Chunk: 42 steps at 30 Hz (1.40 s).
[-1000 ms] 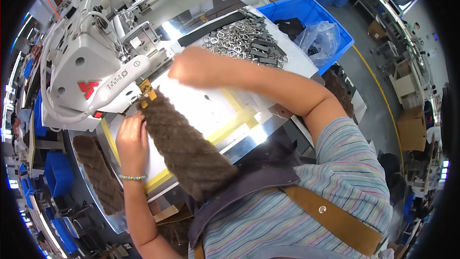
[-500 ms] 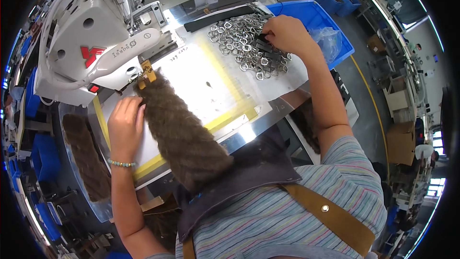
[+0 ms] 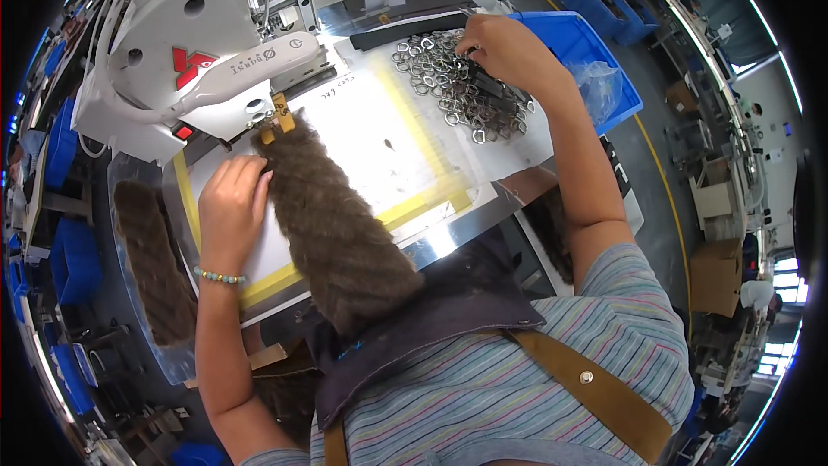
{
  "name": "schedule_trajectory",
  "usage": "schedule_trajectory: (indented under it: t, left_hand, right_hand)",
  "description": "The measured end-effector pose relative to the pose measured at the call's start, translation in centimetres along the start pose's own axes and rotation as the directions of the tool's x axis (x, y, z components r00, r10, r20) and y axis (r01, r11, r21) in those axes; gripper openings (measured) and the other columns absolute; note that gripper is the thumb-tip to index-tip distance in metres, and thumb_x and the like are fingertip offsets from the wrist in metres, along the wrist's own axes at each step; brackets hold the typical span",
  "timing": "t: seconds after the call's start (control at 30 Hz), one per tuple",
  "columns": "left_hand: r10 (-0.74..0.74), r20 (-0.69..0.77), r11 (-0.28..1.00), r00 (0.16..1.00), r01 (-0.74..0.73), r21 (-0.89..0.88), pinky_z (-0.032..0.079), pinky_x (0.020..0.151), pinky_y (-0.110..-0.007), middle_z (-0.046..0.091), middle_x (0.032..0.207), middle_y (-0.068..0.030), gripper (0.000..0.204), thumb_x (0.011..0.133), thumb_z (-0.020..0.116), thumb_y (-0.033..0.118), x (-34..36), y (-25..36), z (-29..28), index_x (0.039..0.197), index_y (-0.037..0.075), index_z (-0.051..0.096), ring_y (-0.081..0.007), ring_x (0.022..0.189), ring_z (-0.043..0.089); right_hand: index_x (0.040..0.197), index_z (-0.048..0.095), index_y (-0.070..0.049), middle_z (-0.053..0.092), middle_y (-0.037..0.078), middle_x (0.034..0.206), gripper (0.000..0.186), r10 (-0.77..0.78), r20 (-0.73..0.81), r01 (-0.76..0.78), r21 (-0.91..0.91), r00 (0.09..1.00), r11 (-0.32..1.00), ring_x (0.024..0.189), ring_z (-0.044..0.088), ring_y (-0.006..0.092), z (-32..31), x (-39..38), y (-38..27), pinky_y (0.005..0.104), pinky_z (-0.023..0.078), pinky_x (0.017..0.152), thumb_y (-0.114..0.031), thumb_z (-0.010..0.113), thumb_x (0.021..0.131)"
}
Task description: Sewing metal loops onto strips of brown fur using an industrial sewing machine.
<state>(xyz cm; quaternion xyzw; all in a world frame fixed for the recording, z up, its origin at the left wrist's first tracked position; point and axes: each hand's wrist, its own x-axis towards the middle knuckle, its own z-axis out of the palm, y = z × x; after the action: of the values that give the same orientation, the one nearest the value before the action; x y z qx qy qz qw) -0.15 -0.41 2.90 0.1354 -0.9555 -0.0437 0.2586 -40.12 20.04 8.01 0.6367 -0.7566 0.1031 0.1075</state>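
A long strip of brown fur (image 3: 332,229) runs from the sewing machine's brass-coloured guide (image 3: 278,121) down to my lap. Beside its upper left edge is my left hand (image 3: 233,203), thumb and fingers closed on the edge near the guide. My right hand (image 3: 509,52) reaches over the far side of a pile of metal rings (image 3: 435,78). Its fingers are bent together, and what lies between them is hidden. Several small black strips (image 3: 490,86) lie among the rings, just under that hand.
The white sewing machine (image 3: 190,43) stands at the far left. A blue bin (image 3: 617,65) with a clear plastic bag (image 3: 598,86) is beyond my right forearm. Another brown fur strip (image 3: 151,263) lies left of my left arm. A black strip (image 3: 410,30) lies behind the rings.
My right hand has shifted left and away from me, from the black strips toward the rings' far side. My left hand stays at the fur's edge. The whole view has shifted slightly.
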Motion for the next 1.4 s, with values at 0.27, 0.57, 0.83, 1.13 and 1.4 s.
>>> schedule_trajectory:
  t: [0.27,0.57,0.83,1.13,1.4]
  left_hand:
    - [-0.003,-0.004,1.0,1.0,0.003,-0.009,0.056,0.085,-0.043,0.072,0.104,-0.0139,0.015,0.093,0.074,0.008,0.0,0.2,-0.2,0.105,0.0,0.072,-0.0339,0.096,0.068]
    - [-0.126,-0.164,0.951,0.978,0.072,-0.299,0.058,0.087,-0.038,0.076,0.109,-0.0147,0.024,0.093,0.076,0.005,0.3,2.5,-0.2,0.117,0.0,0.074,-0.0299,0.097,0.074]
    - [-0.445,0.095,0.286,0.891,0.241,-0.927,0.058,0.093,-0.026,0.077,0.118,-0.0095,0.031,0.098,0.078,0.003,-0.3,3.9,1.5,0.127,-0.004,0.071,-0.0105,0.103,0.072]
    - [-0.497,0.002,0.468,0.867,0.271,-0.841,0.056,0.076,-0.025,0.073,0.094,-0.004,0.01,0.092,0.081,0.001,-0.2,3.9,1.8,0.098,-0.003,0.073,-0.0091,0.082,0.07]
    - [-0.603,0.186,0.133,0.776,0.328,-0.935,0.061,0.082,-0.026,0.075,0.098,-0.0068,0.009,0.099,0.074,0.003,-0.2,2.5,2.4,0.106,-0.003,0.074,-0.0124,0.088,0.073]
  right_hand:
    - [0.09,0.074,-0.002,0.07,0.014,0.104,0.01,-0.029,0.071,0.042,-0.194,0.997,0.98,0.097,0.071,0.037,4.3,0.0,-1.4,0.0467,0.057,0.087,-0.007,0.065,0.091]
    - [0.097,0.08,-0.005,0.072,0.007,0.096,0.008,0.039,-0.15,0.017,0.356,0.988,0.934,0.079,0.071,0.022,0.1,2.1,-4.9,0.035,0.055,0.071,-0.01,0.076,0.091]
    - [0.099,0.083,-0.002,0.077,0.005,0.095,0.011,-0.049,-0.027,0.044,0.916,0.998,0.4,0.082,0.07,0.0112,5.0,5.0,-17.9,0.0266,0.054,0.073,-0.009,0.081,0.091]
    - [0.108,0.08,0.001,0.076,0.005,0.102,0.019,-0.042,0.27,-0.271,0.963,0.962,0.002,0.09,0.069,0.0093,8.1,3.3,-19.2,0.0263,0.054,0.079,-0.015,0.078,0.099]
    - [0.12,0.078,-0.001,0.078,0.003,0.095,0.026,0.002,0.128,-0.128,0.99,0.992,-0.063,0.085,0.068,0.0067,8.2,3.2,-19.7,0.0238,0.054,0.079,-0.01,0.08,0.095]
